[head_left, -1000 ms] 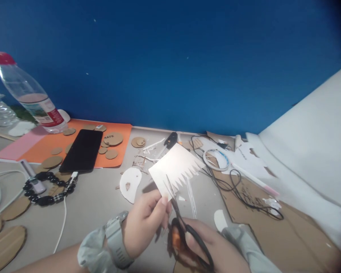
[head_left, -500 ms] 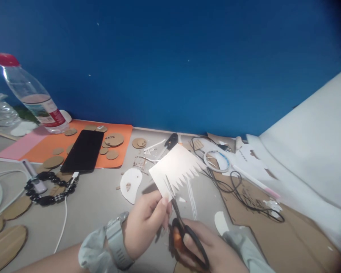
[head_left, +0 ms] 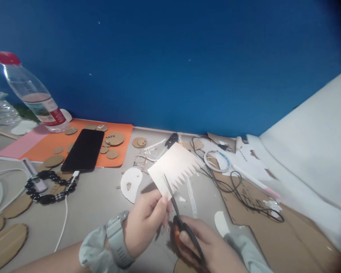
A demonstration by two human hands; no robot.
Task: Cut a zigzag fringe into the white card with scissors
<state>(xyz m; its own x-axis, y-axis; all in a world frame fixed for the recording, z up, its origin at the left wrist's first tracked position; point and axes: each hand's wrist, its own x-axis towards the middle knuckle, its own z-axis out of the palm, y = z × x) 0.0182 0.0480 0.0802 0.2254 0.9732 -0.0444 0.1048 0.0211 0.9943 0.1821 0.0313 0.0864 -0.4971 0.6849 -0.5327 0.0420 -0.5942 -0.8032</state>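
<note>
My left hand (head_left: 149, 222) pinches the near corner of a white sheet of paper (head_left: 170, 165), which is held above the table. Pointed teeth run along the paper's right edge. My right hand (head_left: 207, 242) is wrapped around the handles of dark scissors (head_left: 183, 223). Their blades reach over the paper close to my left fingertips, near the toothed edge. A small white scrap (head_left: 183, 199) lies on the table beneath. Left of the paper is a white cut-out piece (head_left: 131, 185) with a brown mark on it.
A black phone (head_left: 83, 149) and cardboard discs (head_left: 114, 139) lie on an orange folder (head_left: 122, 157). Behind stands a red-capped bottle (head_left: 42, 102). A black bead bracelet (head_left: 48, 198) is at left. Black cable (head_left: 235, 197) crosses a cardboard sheet (head_left: 275, 242) at right, near a white ring (head_left: 206, 157).
The scissor handles have drawn closer together, and the blades have shifted slightly left on the paper. Both hands keep nearly the same place.
</note>
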